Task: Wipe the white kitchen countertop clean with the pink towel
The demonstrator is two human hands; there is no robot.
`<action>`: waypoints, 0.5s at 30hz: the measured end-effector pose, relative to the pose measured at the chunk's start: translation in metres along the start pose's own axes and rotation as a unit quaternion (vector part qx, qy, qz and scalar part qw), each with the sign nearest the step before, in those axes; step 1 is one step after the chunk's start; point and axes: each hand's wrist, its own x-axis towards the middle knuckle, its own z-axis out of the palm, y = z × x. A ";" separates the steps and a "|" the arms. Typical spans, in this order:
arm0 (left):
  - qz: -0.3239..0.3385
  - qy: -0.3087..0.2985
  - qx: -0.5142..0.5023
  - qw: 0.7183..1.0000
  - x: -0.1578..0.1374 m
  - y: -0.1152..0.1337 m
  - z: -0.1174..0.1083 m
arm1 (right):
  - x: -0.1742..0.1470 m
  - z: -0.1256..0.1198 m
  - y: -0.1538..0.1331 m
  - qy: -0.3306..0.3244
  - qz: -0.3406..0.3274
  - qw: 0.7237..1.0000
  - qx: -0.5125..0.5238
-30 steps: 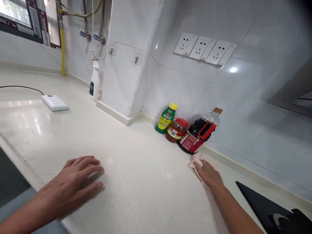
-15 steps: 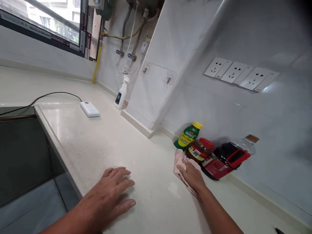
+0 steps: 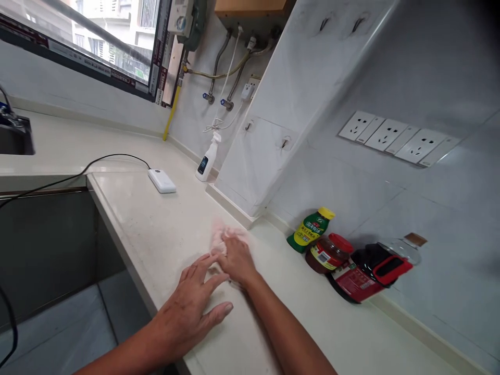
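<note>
Cloth is the key item. The pale pink fabric cloth [image 3: 223, 234] is lying bunched on the smooth off-white surface [image 3: 158, 229], under the bare right hand [image 3: 236, 259] and poking out past its fingertips, toward the foot of the white marbled wall column [image 3: 261, 165]. Long axis: can't tell, the cloth is blurring and the hand is covering part of it.

Right hand is the nearer one: palm down, fingers partly curled, holding the cloth against the surface. Bare left hand [image 3: 197, 298] is resting palm down on the near side, left of the right hand, thumb and fingers spreading loosely, holding nothing. Its fingertips are sitting just beside the right hand; can't tell if they're touching.

Clearance: the green plastic bottle with yellow cap [image 3: 310, 230] is standing to the right of the cloth, well apart. The white rectangular plastic box [image 3: 162, 181] is lying beyond and left, with the white plastic spray bottle [image 3: 207, 160] standing farther back by the column.
</note>
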 end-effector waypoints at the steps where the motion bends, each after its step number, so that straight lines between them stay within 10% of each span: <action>1: -0.006 0.005 0.003 1.000 0.001 0.000 0.000 | -0.002 0.002 -0.018 -0.010 -0.033 0.999 0.004; 7: -0.061 0.001 0.029 0.998 0.004 -0.002 0.002 | -0.019 0.004 -0.062 -0.034 -0.134 0.990 0.024; 15: -0.102 -0.057 0.024 0.993 0.003 -0.008 0.005 | -0.107 -0.025 0.075 0.032 0.114 0.993 0.013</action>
